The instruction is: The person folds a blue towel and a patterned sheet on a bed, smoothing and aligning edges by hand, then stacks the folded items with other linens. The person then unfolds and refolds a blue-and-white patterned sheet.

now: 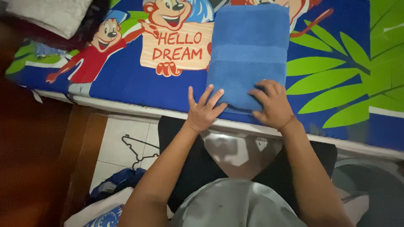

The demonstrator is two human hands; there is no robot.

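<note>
Blue folded terry towel (248, 54) at frame centre on cartoon-print bed sheet (126, 80); left hand (204, 110) flat, released; right hand (272, 104) seemingly pressing near edge, grasping nothing; fold looks nearly finished.

The blue towel (248, 54) fills the top middle of the bed (126, 84). Both hands press on its near end, so that spot is blocked. A white pillow (50, 14) sits in the upper left. The bed's right side, with green leaves, is open.
</note>
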